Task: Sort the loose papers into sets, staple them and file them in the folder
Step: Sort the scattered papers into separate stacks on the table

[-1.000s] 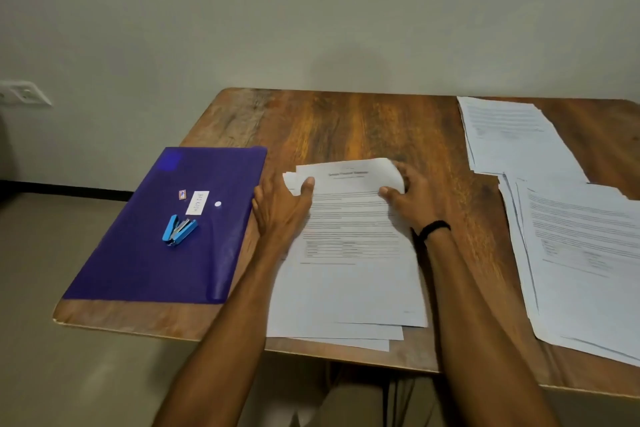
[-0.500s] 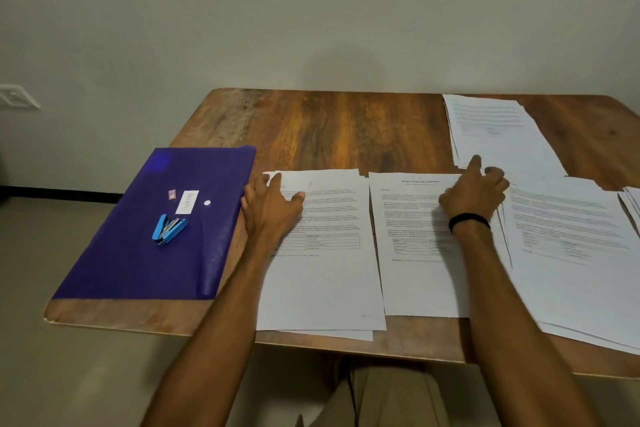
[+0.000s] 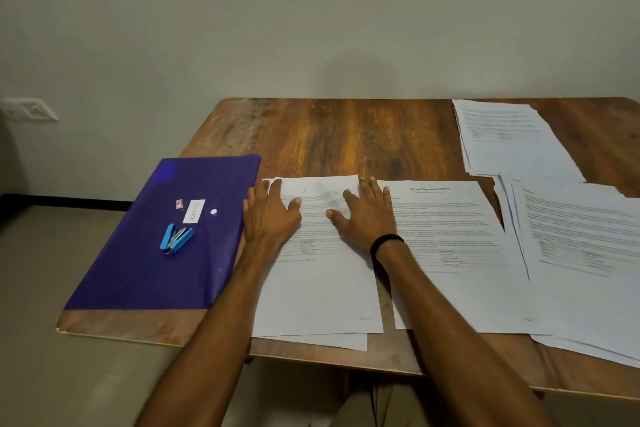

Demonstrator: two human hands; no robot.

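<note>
A small stack of printed papers (image 3: 322,291) lies in front of me near the table's front edge. My left hand (image 3: 270,215) rests flat on its upper left part, fingers spread. My right hand (image 3: 363,215), with a black band at the wrist, lies flat on its upper right part. Just to the right lies a single titled sheet (image 3: 450,246), free of both hands. A purple folder (image 3: 152,236) lies at the left with a blue stapler (image 3: 176,238) on top of it.
A wooden table (image 3: 346,135) carries everything. A paper pile (image 3: 509,135) sits at the back right, and a larger spread pile (image 3: 585,253) at the right runs past the frame edge. A wall stands behind the table, with a socket (image 3: 27,109) at the left.
My right hand carried the titled sheet off the stack, laid it to the right, then came back onto the stack beside my left hand, which stayed put.
</note>
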